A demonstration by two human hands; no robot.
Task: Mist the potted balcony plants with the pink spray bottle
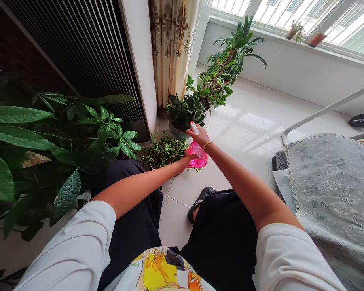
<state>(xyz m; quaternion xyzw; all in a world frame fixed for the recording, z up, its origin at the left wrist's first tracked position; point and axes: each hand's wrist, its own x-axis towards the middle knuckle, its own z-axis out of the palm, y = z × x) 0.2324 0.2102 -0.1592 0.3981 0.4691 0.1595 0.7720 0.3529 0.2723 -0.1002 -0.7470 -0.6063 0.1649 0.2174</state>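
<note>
A pink see-through spray bottle (201,157) with a white and red spray head (194,127) is held between both of my hands. My right hand (200,136) is closed around the neck and spray head. Lower down, my left hand (186,161) grips the side of the bottle's body; part of its fingers is hidden. Just left of the bottle is a low bushy potted plant (166,150). Beyond my right hand stands a dark-leaved plant (186,109) in a round pot (179,131).
Large glossy leaves (21,137) crowd the left side. Taller potted plants (227,64) stand near a patterned curtain (176,48). On the right is a table covered with a grey lace cloth (336,182). Two small pots, one reddish (317,39), sit on the windowsill. Pale tiles (248,117) cover the floor.
</note>
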